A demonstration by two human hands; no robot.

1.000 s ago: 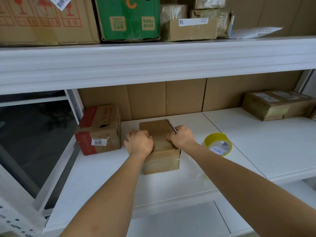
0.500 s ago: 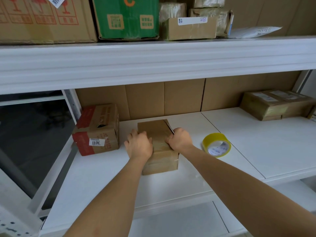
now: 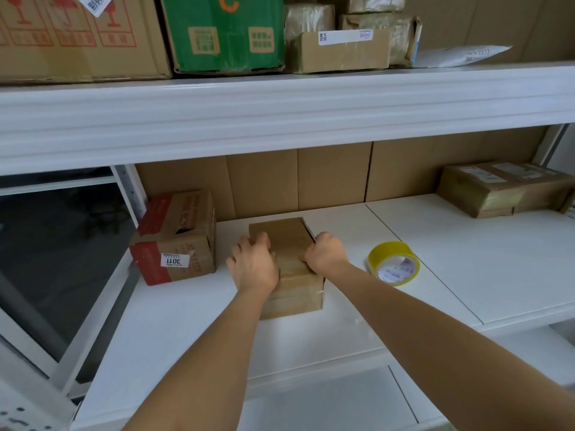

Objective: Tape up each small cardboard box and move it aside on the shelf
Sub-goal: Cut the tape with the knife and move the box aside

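Small box [image 3: 287, 244] mid-shelf [image 3: 466, 259], long axis near-far, short end toward cam. L hand [image 3: 253, 269] fingers curled over left top edge; R hand [image 3: 325, 255] fisted on right edge, maybe holding thin dark tool, can't tell. Risk: uneven press skews box, tape wrinkles. Tape roll [image 3: 393, 262] just right, red box [image 3: 175, 241] left.

A parcel stockroom: white metal shelving [image 3: 280, 119] carries labelled brown cardboard parcels [image 3: 504, 188], a green printed carton [image 3: 224, 32] and a yellow packing-tape roll [image 3: 393, 263].
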